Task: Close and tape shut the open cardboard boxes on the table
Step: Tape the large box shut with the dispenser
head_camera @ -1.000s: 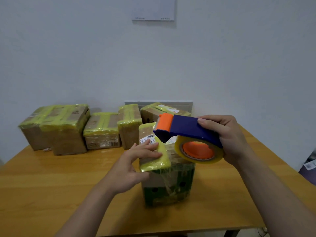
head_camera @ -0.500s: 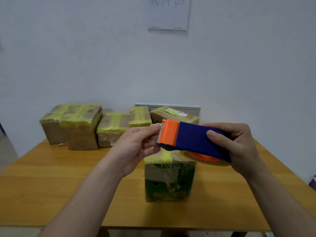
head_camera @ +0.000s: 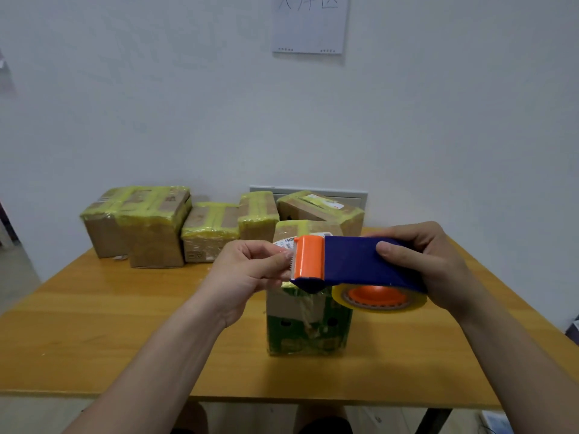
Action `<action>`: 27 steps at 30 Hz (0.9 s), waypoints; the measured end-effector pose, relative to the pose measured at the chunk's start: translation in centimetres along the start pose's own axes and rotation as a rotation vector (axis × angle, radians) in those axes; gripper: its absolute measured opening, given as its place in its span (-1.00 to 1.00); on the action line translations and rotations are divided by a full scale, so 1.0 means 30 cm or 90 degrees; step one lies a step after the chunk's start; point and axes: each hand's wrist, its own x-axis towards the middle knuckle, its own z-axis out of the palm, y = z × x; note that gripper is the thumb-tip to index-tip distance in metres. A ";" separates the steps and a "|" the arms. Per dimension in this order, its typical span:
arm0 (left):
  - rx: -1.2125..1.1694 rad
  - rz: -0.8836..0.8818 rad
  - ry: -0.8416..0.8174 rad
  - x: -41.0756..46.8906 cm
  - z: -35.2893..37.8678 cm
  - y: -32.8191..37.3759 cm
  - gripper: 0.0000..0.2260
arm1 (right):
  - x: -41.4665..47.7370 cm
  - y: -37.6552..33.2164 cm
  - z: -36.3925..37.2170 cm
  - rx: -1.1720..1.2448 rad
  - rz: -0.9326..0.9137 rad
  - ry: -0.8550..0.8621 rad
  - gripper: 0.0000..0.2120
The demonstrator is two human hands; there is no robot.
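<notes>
While the green-printed cardboard box is left standing on the table, nothing is actually touching it right now. It's parked just below and between the two hands, partly hidden behind them. Its top is wrapped in yellow tape, and a white barcode label can be spotted just past the left fingertips.

Right above the box, the tape dispenser is held in the air: blue body, orange front. It's gripped firmly by the right hand, which is wrapped around the rear of the blue part with the fingers curled over it. The yellowish tape roll with its orange core is hung under that hand, at the dispenser's lower side.

The left hand is brought up against the toothed orange end. Thumb and fingertips are pinched together on what looks like the tape end, though the clear tape itself can barely be made out.

Further out, beyond the left hand, a row of taped boxes is lined up along the wall, all banded in yellow tape, and one more is tucked beyond the dispenser. A grey panel is seen behind them, and a paper sheet is stuck on the wall high above both hands.
</notes>
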 end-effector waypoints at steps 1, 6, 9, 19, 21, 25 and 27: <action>0.016 0.007 0.016 -0.003 -0.001 -0.006 -0.66 | -0.001 0.000 -0.005 -0.007 0.010 -0.010 -0.75; 0.016 -0.013 0.045 -0.004 0.009 -0.035 -0.75 | 0.001 0.000 -0.016 -0.041 0.039 -0.041 -0.74; -0.014 -0.028 0.070 -0.010 -0.009 -0.051 -0.84 | -0.005 0.009 -0.047 -0.080 0.043 -0.024 -0.76; 0.255 0.043 0.147 -0.003 -0.031 -0.080 -0.96 | 0.016 -0.013 -0.052 -0.292 0.067 -0.053 -0.70; 0.323 0.061 0.167 0.003 -0.033 -0.087 -0.96 | 0.038 -0.028 -0.036 -0.330 0.067 -0.066 -0.69; 0.450 0.107 0.219 0.007 -0.028 -0.107 -0.95 | 0.083 -0.056 0.001 -0.430 0.051 -0.089 -0.61; 0.512 0.136 0.247 0.000 -0.023 -0.109 -0.95 | 0.098 -0.057 0.009 -0.472 0.050 -0.099 -0.68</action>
